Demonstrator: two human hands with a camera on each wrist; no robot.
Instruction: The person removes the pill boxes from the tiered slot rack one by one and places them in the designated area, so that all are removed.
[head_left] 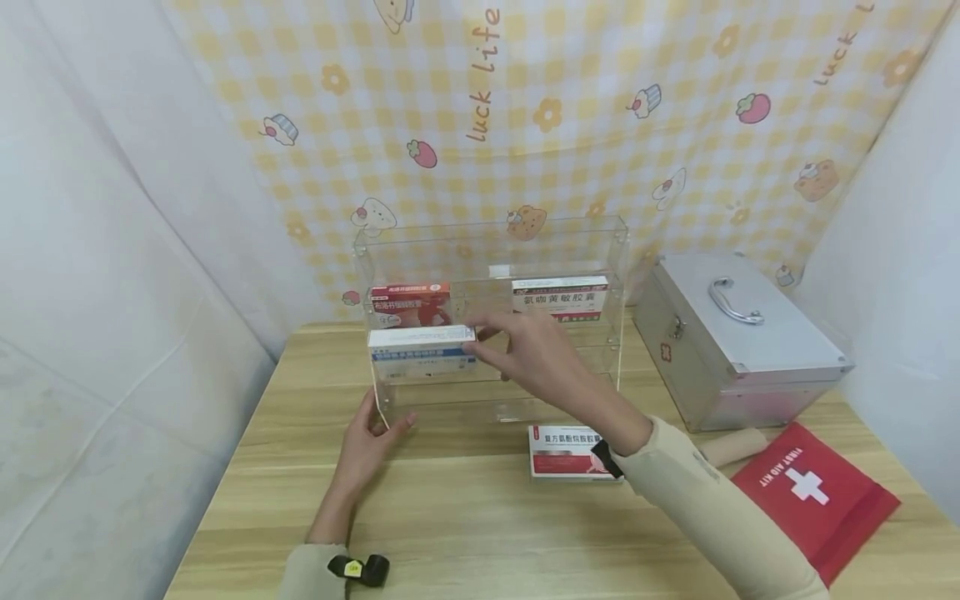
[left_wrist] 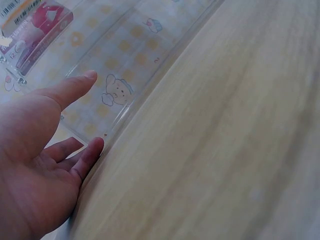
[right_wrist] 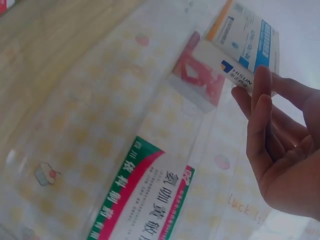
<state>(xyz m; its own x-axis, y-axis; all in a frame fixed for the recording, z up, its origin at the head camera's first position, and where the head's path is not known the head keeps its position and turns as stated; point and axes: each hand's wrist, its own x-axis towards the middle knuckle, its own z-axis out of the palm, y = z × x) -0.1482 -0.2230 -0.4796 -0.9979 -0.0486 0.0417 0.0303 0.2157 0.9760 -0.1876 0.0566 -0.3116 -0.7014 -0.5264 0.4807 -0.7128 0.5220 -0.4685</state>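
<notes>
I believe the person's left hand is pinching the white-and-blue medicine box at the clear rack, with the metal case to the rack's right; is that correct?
Not quite: the head view shows the right hand pinching the white-and-blue medicine box at the clear rack; the metal case is indeed to the rack's right.

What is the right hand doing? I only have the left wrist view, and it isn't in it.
Observer: The right hand is pinching one end of a blue-and-white box.
Operator: Is any box lying outside the clear rack?
Observer: Yes, a red-and-white box lies on the table, on the person's side of the rack.
Operator: And what stands to the right of the rack?
Observer: A silver case, its lid down, with a carrying handle on top.
</notes>
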